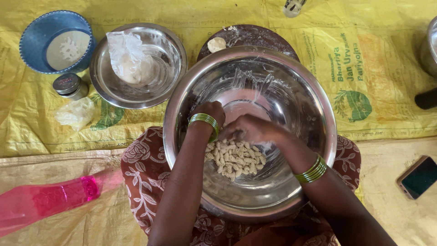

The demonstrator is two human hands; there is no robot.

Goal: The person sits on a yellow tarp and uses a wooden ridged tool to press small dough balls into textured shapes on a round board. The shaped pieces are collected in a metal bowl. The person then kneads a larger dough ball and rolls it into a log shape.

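A large steel bowl (318,114) rests on my lap, smeared with flour inside. A heap of small ridged dough shells (234,158) lies near its front wall. My left hand (210,112) reaches into the bowl, fingers curled down out of sight. My right hand (252,129) meets it at the bowl's middle, fingers pinched together just above the heap. What the fingertips press is hidden. Both wrists wear green bangles.
A smaller steel bowl (170,75) holds dough under clear plastic (129,57). Behind are a round wooden board (255,35) with a dough ball (216,44), a blue sieve (34,43), a small jar (69,85), a pink bottle (45,198) and a phone (419,176).
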